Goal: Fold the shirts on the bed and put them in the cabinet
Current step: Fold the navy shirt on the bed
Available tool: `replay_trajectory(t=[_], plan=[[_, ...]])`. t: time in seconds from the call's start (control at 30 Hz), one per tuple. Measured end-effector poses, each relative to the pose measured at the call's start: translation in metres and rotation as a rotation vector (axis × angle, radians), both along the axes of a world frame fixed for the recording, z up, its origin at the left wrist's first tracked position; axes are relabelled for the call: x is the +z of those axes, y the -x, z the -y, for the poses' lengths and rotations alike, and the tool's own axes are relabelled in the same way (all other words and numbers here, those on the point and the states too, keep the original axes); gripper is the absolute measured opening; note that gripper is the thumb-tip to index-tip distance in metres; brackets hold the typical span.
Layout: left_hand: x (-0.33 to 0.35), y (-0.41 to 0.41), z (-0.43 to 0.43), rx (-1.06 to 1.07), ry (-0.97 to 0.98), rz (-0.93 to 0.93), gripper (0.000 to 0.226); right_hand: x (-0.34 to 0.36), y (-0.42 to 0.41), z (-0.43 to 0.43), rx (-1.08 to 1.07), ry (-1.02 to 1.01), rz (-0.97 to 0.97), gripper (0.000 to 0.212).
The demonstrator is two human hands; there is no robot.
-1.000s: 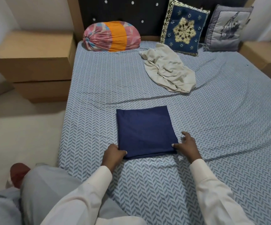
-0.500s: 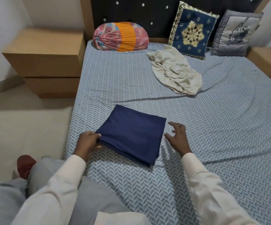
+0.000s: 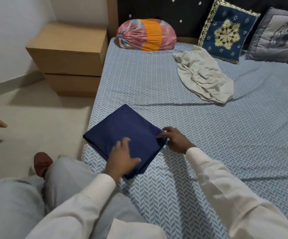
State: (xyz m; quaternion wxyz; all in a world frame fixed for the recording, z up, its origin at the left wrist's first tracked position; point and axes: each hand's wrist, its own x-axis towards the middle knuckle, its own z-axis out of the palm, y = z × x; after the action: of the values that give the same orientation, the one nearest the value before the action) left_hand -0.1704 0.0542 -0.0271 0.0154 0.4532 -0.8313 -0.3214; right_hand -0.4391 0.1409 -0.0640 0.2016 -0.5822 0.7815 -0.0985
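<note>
Striped bolster [image 3: 146, 35], blue cushion [image 3: 226, 31], grey cushion [image 3: 276, 35]

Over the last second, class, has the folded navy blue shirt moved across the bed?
Yes. The folded navy blue shirt has slid and turned toward the left edge of the bed, its corner now reaching it.
</note>
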Motion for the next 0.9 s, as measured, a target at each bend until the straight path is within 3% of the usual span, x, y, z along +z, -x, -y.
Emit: replay_trajectory(t=[0.1,0.17,0.3,0.43,0.57,0.73,0.9], plan=[[-0.011,0.006,-0.04,-0.238,0.201,0.346,0.088,0.0,0.012,-0.003,0.002,-0.018,-0.006,0.067],[-0.016,0.003,-0.046,-0.26,0.251,0.476,0.082,0.0,0.013,-0.004,0.0,-0.02,-0.032,0.069],[-0.021,0.0,-0.052,-0.264,0.34,0.513,0.061,-0.004,0.011,0.004,-0.055,0.015,-0.014,0.063],[-0.028,0.004,-0.054,-0.256,0.383,0.489,0.05,-0.005,0.013,0.017,-0.057,0.013,0.026,0.047],[-0.031,0.007,-0.049,-0.261,0.401,0.496,0.044,-0.006,0.013,0.023,-0.087,0.049,0.114,0.045],[-0.003,-0.003,-0.032,-0.224,0.496,0.305,0.021,0.012,0.01,0.018,-0.174,0.21,0.282,0.046],[0.065,-0.041,0.021,-0.04,0.413,-0.151,0.028,0.072,0.0,0.007,-0.228,0.391,0.412,0.027]])
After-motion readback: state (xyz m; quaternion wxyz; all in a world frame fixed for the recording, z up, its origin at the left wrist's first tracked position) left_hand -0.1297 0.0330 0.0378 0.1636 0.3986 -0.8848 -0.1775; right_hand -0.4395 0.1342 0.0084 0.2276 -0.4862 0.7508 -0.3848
